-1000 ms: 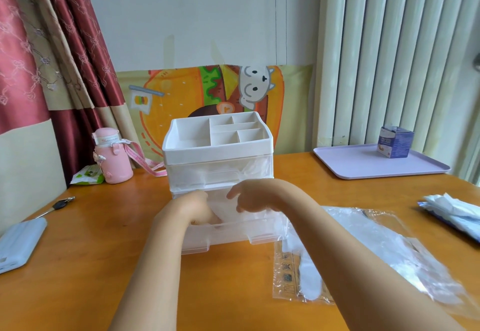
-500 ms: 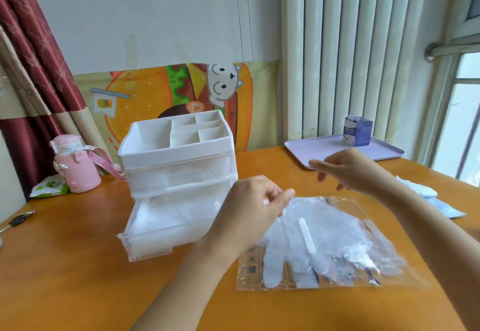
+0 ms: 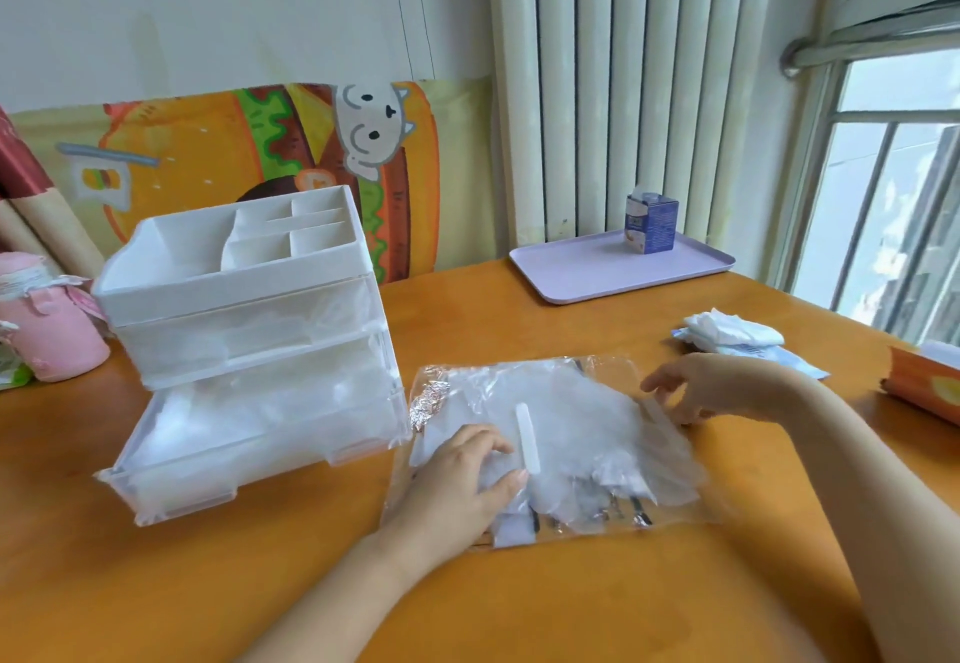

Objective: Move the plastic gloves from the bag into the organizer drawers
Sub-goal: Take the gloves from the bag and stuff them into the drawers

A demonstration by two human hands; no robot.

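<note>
A clear plastic bag (image 3: 587, 454) full of thin translucent plastic gloves (image 3: 571, 413) lies flat on the wooden table, right of the white organizer (image 3: 234, 267). The organizer's bottom drawer (image 3: 249, 433) is pulled out, with pale plastic inside. My left hand (image 3: 462, 480) rests on the bag's near left part, fingers spread over it. My right hand (image 3: 706, 387) touches the bag's far right edge with its fingertips; whether it pinches the edge is unclear.
A lilac tray (image 3: 587, 272) carrying a small blue carton (image 3: 652, 223) sits at the back right. White packets (image 3: 737, 337) and an orange box (image 3: 924, 389) lie to the right. A pink bottle (image 3: 47, 324) stands left of the organizer.
Both hands left the open drawer and moved right to the bag. The left hand came down onto the bag and the right hand dropped to its far edge. The camera view turned right.
</note>
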